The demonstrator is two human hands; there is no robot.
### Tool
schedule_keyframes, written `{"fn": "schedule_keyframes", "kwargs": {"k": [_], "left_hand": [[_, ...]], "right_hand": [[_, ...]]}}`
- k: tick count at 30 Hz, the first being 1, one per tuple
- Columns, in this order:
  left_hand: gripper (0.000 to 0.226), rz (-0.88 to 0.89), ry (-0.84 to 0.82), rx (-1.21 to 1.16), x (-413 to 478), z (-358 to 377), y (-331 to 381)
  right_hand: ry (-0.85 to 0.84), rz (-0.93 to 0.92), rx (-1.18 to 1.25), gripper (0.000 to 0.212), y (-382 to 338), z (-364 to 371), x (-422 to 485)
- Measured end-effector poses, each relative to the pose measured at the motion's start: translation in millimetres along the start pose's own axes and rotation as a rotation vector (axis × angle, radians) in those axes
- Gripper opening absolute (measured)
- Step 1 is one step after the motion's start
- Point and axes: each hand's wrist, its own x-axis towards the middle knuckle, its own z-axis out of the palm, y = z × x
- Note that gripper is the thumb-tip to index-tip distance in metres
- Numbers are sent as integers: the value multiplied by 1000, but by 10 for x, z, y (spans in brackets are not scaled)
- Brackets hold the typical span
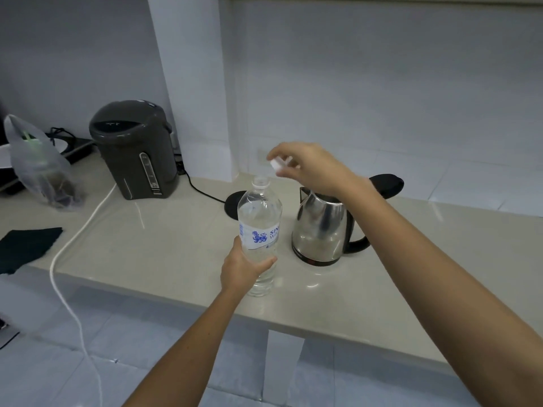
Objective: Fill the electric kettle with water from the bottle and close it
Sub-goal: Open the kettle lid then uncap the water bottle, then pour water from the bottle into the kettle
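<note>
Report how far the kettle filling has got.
Done: the kettle stands with its lid flipped open, and the bottle is uncapped. In hand: the left hand grips the upright bottle on the counter; the right hand holds its white cap above. Left: pouring the water and closing the lid.

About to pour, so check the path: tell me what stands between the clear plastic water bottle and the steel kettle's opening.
Only the right hand and forearm, holding the white cap, hang over the steel electric kettle, covering part of its opening. Its black lid is up. The left hand grips the clear plastic water bottle, already uncapped, beside it.
</note>
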Motion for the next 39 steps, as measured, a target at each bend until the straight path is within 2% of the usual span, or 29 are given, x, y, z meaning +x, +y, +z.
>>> {"fn": "schedule_keyframes", "kwargs": {"k": [2,4,7,9,11,16,22,24,26,28,30,32,35,39], "left_hand": [[69,15,15,-85,-22,30,-5],[66,16,21,-186,-53,84,-27],[79,27,37,-302,-106,160,-32],[95,45,51,-328,-128,206,-24],[104,51,76,-332,-126,240,-11],[89,26,156,-309,-75,296,26],[74,51,136,-264,48,236,104],[72,56,138,-236,115,258,151],[69,48,141,-202,166,270,212],[69,66,124,-169,215,266,273],[68,102,111,-121,271,237,345],[67,151,102,-51,339,188,439],[67,223,88,62,483,81,592],[66,295,76,195,732,-86,777]], "right_hand": [[-15,146,-21,31,270,274,-238],[-117,327,-60,31,597,663,-564],[-232,560,-51,22,962,1198,-1137],[-293,641,-94,33,1164,1466,-1443],[-299,702,-116,36,1282,1631,-1655],[-245,813,-73,37,1376,1823,-1903],[-254,822,-96,49,1342,1745,-1935],[-181,789,-148,48,1335,1575,-1861],[-29,691,-207,40,1324,1329,-1713],[216,539,-273,29,1287,1034,-1527],[457,323,-424,27,1272,732,-1332],[542,194,-604,27,1270,466,-1170],[483,221,-768,34,1261,147,-964],[96,459,-750,61,1269,-40,-846]]}}
